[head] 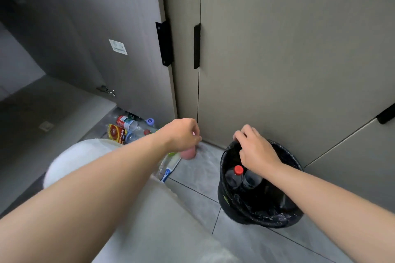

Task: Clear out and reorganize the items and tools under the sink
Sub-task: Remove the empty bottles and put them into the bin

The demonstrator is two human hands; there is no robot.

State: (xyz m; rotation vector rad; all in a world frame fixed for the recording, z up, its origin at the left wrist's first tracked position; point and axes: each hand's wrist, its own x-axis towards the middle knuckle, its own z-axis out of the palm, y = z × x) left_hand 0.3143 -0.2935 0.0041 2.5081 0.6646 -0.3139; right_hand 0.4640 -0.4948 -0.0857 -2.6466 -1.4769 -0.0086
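My left hand point(183, 134) grips a small pink bottle point(188, 153) from above, just over the grey floor tiles near the cabinet base. My right hand point(254, 149) pinches the far rim of a bin lined with a black bag point(263, 213), which stands on the floor at the right. Inside the bin lie two clear plastic bottles, one with a red cap point(238, 170). A pile of empty plastic bottles point(128, 127) lies on the floor of the open cabinet at the left. A blue-and-white tube-like item point(168, 170) lies on the tiles below my left hand.
The open cabinet door point(119, 45) swings out at the left, with a black handle point(164, 44) on its edge. Closed grey-green cabinet doors point(277, 60) fill the back. My knee in light trousers point(85, 162) is low in the middle.
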